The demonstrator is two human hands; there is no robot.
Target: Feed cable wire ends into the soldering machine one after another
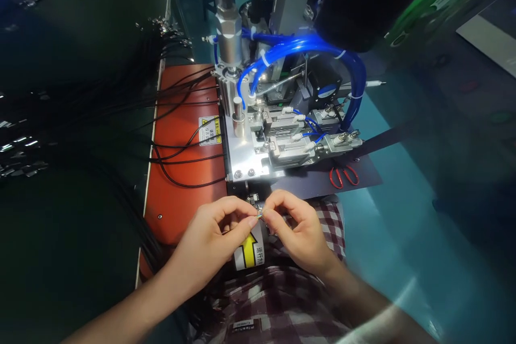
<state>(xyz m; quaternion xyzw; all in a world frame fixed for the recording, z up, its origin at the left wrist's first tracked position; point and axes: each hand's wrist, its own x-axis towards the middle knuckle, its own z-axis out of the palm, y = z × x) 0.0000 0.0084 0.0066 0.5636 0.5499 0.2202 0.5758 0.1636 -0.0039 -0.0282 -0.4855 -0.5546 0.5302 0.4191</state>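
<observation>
Both of my hands meet just in front of the machine, fingertips almost touching. Between them is a tiny bundle of thin coloured wires, mostly hidden by the fingers. My left hand pinches it from the left with thumb and forefinger. From the right, my right hand is closed in a pinch on the same wires. Right behind the fingertips sits a small metal fixture at the machine's front edge. Below the hands is a white label with a yellow arrow.
A metal machine with blue air hoses stands ahead on a plate. Several black cables cross the orange-red surface at left. Red-handled scissors lie at right. More cable ends lie on the dark table at far left.
</observation>
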